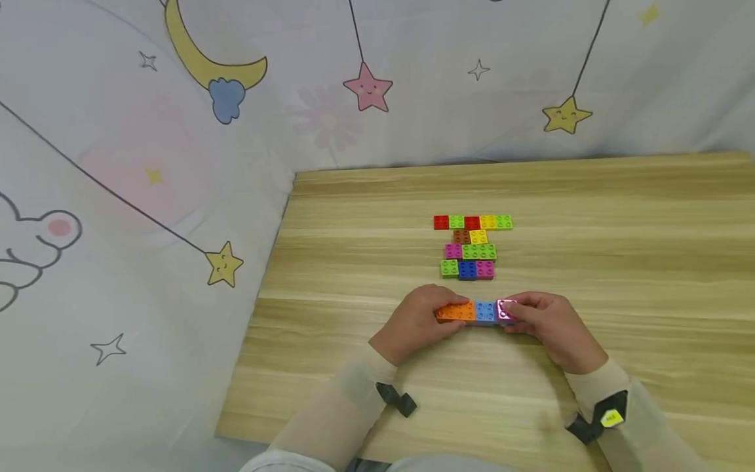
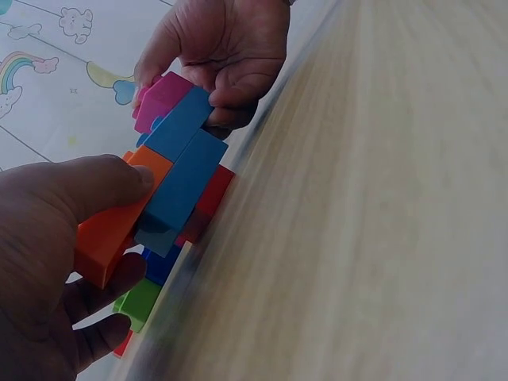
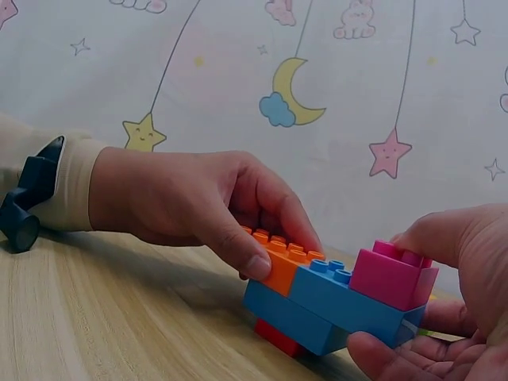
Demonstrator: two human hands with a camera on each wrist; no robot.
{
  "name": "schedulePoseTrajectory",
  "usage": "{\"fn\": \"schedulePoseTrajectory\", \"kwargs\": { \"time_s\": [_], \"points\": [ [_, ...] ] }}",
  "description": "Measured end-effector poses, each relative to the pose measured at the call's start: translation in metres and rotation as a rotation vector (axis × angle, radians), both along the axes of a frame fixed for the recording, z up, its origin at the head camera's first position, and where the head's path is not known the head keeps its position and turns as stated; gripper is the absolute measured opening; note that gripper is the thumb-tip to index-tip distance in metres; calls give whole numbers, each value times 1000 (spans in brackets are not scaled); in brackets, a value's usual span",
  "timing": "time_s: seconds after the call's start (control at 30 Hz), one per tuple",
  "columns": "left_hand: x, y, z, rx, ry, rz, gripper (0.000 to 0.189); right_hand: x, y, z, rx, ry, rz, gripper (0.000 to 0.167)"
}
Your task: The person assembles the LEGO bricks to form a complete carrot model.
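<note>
A white cloth (image 1: 436,131) with a moon (image 1: 197,64) and stars (image 1: 368,88) (one pink) hangs behind the table (image 1: 354,236).

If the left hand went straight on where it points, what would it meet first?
Past the orange brick it grips, the left hand would likely meet the upper blue brick; depth is unclear.

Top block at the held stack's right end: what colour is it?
The top block is pink; the right wrist view shows it best.
</note>
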State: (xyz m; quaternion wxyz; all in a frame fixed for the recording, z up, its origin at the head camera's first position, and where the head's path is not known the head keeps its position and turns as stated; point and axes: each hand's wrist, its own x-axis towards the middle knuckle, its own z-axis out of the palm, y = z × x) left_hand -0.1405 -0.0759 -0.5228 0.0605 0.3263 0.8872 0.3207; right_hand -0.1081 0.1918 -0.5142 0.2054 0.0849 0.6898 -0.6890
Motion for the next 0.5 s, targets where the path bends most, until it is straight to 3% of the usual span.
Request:
{"fn": "schedulePoseTrajectory", "kwargs": {
  "time_s": [0.23,0.5],
  "points": [
    [0,1,0,3,4,0,38,1,2,-2,-1,-22,-2,37],
    [2,0,0,2,6,20,38,1,5,-2,84,12,45,53]
  ]
}}
